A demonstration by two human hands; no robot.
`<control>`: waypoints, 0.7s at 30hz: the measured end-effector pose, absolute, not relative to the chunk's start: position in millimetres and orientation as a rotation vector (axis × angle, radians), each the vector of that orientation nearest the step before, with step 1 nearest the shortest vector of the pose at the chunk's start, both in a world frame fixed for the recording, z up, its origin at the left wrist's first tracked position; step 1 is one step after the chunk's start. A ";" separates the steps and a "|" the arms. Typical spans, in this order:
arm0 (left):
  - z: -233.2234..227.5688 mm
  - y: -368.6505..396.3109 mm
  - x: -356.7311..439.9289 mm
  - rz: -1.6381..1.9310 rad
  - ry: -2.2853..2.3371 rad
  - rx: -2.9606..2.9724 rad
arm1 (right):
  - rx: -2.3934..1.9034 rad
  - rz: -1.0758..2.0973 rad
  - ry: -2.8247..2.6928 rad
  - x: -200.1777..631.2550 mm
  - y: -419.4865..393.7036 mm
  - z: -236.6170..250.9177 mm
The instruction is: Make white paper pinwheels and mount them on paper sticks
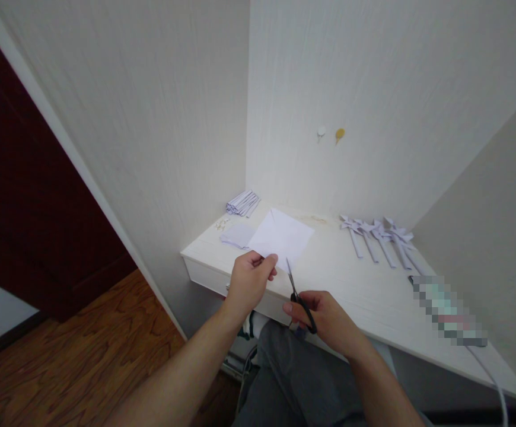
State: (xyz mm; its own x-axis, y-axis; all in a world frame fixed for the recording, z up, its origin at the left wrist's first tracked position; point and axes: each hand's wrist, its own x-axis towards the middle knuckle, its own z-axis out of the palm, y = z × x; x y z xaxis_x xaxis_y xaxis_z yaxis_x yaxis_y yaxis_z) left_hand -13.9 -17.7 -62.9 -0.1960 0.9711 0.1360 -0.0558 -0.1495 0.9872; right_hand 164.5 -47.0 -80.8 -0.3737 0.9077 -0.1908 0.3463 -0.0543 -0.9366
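Note:
A square sheet of white paper [282,235] with faint crease lines is pinched at its near corner by my left hand [253,274]. My right hand [318,314] grips black-handled scissors [294,289], their tip pointing away from me at the paper's near edge. Whether the blades are around the edge or only over it, I cannot tell. Just left of the held sheet lies a stack of white paper squares [237,235].
A bundle of rolled paper sticks [242,203] lies at the table's back left corner, with small pale bits [222,224] nearby. Several paper pinwheels [379,237] lie at the right. A phone-like device [449,311], blurred out, has a white cable [491,373]. Two hooks [339,135] are on the wall.

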 end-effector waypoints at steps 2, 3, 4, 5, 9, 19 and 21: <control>-63.0 -17.7 -13.6 1.484 1.209 1.164 | -1.329 1.437 -1.718 164.5 -47.1 -80.3; -63.1 -17.8 -13.4 1.473 1.205 1.170 | -1.327 1.436 -1.721 164.4 -47.2 -79.9; -63.3 -18.0 -13.3 1.456 1.206 1.181 | -1.327 1.434 -1.727 164.2 -47.2 -79.3; -63.4 -18.4 -13.2 1.438 1.209 1.194 | -1.330 1.430 -1.733 164.0 -47.2 -78.8; -63.7 -20.6 -13.0 1.387 1.219 1.218 | -1.344 1.423 -1.734 162.9 -47.2 -76.8; -63.3 -22.2 -12.0 1.389 1.230 1.221 | -1.324 1.451 -1.726 161.3 -48.6 -71.5; -62.6 -22.5 -12.1 1.393 1.230 1.224 | -1.321 1.459 -1.723 161.6 -48.8 -71.5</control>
